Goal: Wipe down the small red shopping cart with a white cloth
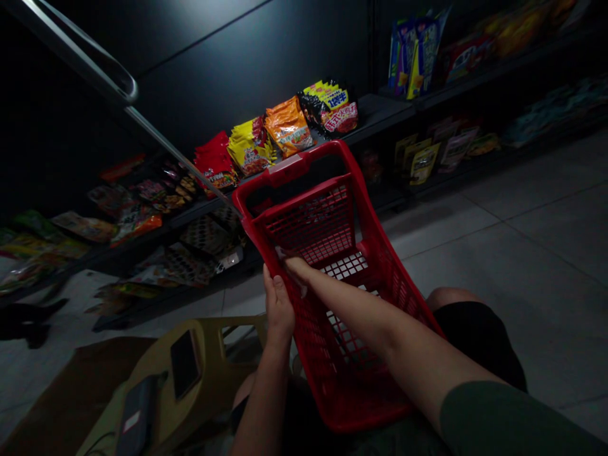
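Down a dim shop aisle, the head camera looks straight into a red plastic shopping basket [344,392], which seems to rest across the lap with its far end pointing at the shelves. There's the left hand [278,304] at the basket's near-left side, fingers curled around the rim in a narrow, closed hold. Over comes the right hand [299,269], its arm in a green sleeve [503,424] reaching across the mesh, and its fingertips [285,255] sit right beside the left hand on that same rim. Clamped or only resting? We can't tell from here.

This basket looks light and stiff, thin moulded plastic pierced with a grid, so we'd call the top rim the natural place to take hold. A long metal handle [175,149] runs up and away from its left corner. All we can make out inside is the grid base, with pale floor showing through.

Beyond it, a dark shelf [375,111] carries bright snack packets, an orange packet [287,126] right in the middle. Down on the left, a beige plastic stool [237,323] holds a phone [185,364] and a dark pouch [137,411]. A bare knee [451,297] and black shorts [479,342] show past the basket, above grey floor tiles [522,266].
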Demonstrator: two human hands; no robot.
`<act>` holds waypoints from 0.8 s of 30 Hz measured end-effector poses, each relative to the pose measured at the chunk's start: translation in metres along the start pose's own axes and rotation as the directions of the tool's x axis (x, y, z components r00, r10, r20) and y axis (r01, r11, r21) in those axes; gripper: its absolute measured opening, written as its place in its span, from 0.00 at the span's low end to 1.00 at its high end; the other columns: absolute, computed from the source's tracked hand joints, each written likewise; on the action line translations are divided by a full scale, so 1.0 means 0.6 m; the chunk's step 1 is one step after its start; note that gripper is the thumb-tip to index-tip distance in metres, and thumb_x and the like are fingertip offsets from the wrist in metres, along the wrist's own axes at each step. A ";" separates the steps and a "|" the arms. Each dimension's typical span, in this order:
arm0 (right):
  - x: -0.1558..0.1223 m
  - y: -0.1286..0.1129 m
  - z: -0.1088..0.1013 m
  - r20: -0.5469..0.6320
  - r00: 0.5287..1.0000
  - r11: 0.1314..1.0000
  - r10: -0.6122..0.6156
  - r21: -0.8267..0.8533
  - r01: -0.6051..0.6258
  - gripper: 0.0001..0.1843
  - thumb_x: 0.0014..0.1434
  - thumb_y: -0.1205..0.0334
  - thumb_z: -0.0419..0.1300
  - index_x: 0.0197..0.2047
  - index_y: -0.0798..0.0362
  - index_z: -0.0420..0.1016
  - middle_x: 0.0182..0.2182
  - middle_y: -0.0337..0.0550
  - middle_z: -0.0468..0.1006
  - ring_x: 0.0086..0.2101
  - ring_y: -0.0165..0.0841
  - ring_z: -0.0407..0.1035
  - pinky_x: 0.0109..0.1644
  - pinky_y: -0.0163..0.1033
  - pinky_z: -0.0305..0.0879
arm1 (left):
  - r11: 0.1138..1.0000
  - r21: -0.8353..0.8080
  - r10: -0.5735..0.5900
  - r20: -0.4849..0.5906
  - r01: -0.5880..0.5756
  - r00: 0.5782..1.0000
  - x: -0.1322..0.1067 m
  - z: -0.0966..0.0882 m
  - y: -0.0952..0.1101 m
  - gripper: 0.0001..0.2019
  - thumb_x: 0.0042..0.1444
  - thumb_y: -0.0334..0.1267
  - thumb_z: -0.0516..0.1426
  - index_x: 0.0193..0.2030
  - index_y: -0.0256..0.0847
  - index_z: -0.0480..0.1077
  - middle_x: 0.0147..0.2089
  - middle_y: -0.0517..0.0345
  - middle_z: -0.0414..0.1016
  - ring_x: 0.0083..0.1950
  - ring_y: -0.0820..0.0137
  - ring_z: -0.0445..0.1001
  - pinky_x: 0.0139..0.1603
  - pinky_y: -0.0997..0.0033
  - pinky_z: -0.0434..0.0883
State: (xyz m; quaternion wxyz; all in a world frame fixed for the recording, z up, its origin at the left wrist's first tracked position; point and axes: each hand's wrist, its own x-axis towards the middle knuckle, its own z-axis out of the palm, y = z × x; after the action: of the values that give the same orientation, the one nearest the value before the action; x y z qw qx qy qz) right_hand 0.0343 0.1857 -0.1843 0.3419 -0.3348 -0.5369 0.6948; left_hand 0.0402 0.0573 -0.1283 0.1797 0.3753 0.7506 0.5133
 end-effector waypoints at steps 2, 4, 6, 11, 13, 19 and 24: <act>0.010 -0.029 0.010 0.009 1.000 0.998 -0.028 0.052 0.028 0.22 0.64 0.62 0.52 0.60 0.52 0.72 0.55 0.42 0.78 0.52 0.32 0.73 0.58 0.37 0.67 | 1.000 -0.014 0.009 0.009 -0.009 1.000 0.001 0.000 -0.002 0.36 0.67 0.60 0.41 0.75 0.42 0.45 0.75 0.49 0.52 0.74 0.67 0.54 0.73 0.65 0.53; 0.011 -0.057 0.019 0.021 0.997 0.992 -0.077 0.099 0.074 0.23 0.63 0.63 0.51 0.59 0.51 0.72 0.58 0.39 0.75 0.56 0.28 0.69 0.61 0.34 0.63 | 0.999 -0.029 0.019 0.008 -0.019 1.000 0.003 0.000 -0.004 0.35 0.67 0.60 0.41 0.75 0.43 0.45 0.76 0.50 0.51 0.75 0.67 0.52 0.74 0.65 0.51; -0.005 -0.074 0.018 0.038 0.993 0.984 -0.111 0.141 0.105 0.22 0.60 0.65 0.53 0.57 0.51 0.74 0.58 0.38 0.75 0.56 0.28 0.68 0.62 0.34 0.62 | 0.998 -0.046 0.036 0.003 -0.036 0.999 0.006 0.000 -0.006 0.35 0.67 0.59 0.40 0.75 0.43 0.46 0.76 0.51 0.49 0.76 0.67 0.50 0.74 0.65 0.50; -0.135 -0.049 -0.017 0.059 0.996 0.990 -0.065 0.133 0.057 0.16 0.50 0.68 0.57 0.44 0.52 0.75 0.40 0.35 0.79 0.41 0.30 0.72 0.49 0.34 0.68 | 1.000 -0.028 0.008 -0.035 -0.009 0.999 0.014 0.001 -0.006 0.37 0.66 0.61 0.40 0.75 0.42 0.47 0.74 0.48 0.54 0.73 0.65 0.56 0.73 0.63 0.53; -0.207 -0.026 -0.040 0.094 0.994 0.995 0.057 0.082 -0.065 0.14 0.48 0.69 0.58 0.40 0.51 0.72 0.32 0.32 0.76 0.34 0.29 0.70 0.40 0.32 0.67 | 0.999 -0.018 -0.035 -0.062 0.034 0.997 0.016 0.001 -0.004 0.38 0.65 0.63 0.39 0.75 0.42 0.47 0.75 0.48 0.53 0.74 0.66 0.55 0.74 0.63 0.51; -0.299 -0.033 -0.084 0.240 0.887 0.917 0.394 -0.169 -0.362 0.16 0.38 0.74 0.58 0.34 0.52 0.69 0.24 0.30 0.69 0.25 0.27 0.61 0.29 0.31 0.56 | 1.000 -0.008 -0.012 -0.034 0.012 0.999 0.017 0.005 -0.003 0.40 0.64 0.65 0.37 0.76 0.42 0.43 0.77 0.51 0.45 0.77 0.69 0.46 0.75 0.67 0.46; -0.224 -0.073 -0.040 0.062 0.992 0.988 0.111 0.099 -0.117 0.13 0.44 0.71 0.55 0.36 0.51 0.67 0.27 0.31 0.69 0.30 0.27 0.64 0.34 0.30 0.60 | 0.995 -0.079 -0.071 -0.063 0.066 0.995 0.022 0.007 -0.007 0.38 0.64 0.65 0.37 0.75 0.46 0.48 0.76 0.54 0.48 0.76 0.69 0.49 0.75 0.66 0.48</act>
State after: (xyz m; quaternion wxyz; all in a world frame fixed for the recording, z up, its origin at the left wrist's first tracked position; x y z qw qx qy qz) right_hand 0.1323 0.0942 -0.1334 0.3031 -0.3276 -0.4900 0.7489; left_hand 0.0325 0.0687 -0.1325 0.1869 0.3249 0.7482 0.5475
